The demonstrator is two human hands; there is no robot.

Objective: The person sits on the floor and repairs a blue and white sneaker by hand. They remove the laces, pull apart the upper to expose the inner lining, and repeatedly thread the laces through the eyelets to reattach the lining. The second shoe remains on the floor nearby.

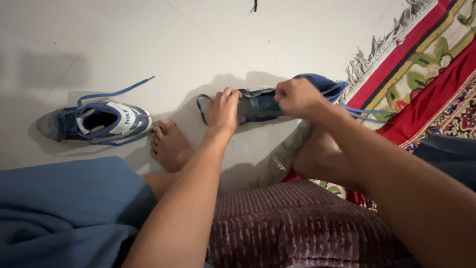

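Nearest to me lie a blue cloth [64, 208] and a maroon patterned cloth [297, 228] across the lap, with both forearms reaching out over them. Beyond, I see the blue shoe [263, 101] on the white floor [148, 34], just at the fringe of the red rug [426, 79]. My left hand [223, 110] presses down on its near end, fingers curled over the upper. My right hand [297, 97] is clenched, pinching the blue lace [364, 113] that trails toward the rug. I judge the lacing on this shoe partly worked, its ends loose. Both bare feet are out; the left foot [168, 144] rests between the shoes. Well apart to the left, the second shoe [96, 121] sits untouched, laces sprawled, so neither shoe is on yet.
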